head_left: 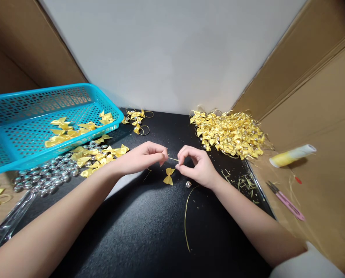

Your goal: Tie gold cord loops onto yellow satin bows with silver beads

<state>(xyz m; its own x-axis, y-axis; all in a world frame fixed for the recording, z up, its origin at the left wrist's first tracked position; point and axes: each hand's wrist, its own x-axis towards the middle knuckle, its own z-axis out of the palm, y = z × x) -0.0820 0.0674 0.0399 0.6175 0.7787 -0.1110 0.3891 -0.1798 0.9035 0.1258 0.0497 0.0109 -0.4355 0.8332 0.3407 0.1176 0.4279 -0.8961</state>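
Note:
My left hand point(145, 157) and my right hand point(196, 165) meet over the middle of a black mat point(149, 227), each pinching an end of a thin gold cord point(172, 158). A small yellow ribbon bow point(169, 176) hangs on that cord just below and between my fingertips. A silver bead point(187, 184) lies on the mat under my right hand. The cord's loose tail point(186, 216) curls down the mat toward me.
A blue perforated basket point(41, 119) with several yellow bows stands at the left, tilted over loose bows point(102, 154) and silver beads point(45, 179). A big heap of finished bows point(230, 133) lies at the back right. A spool point(292, 155) and pink snips point(286, 200) rest on cardboard.

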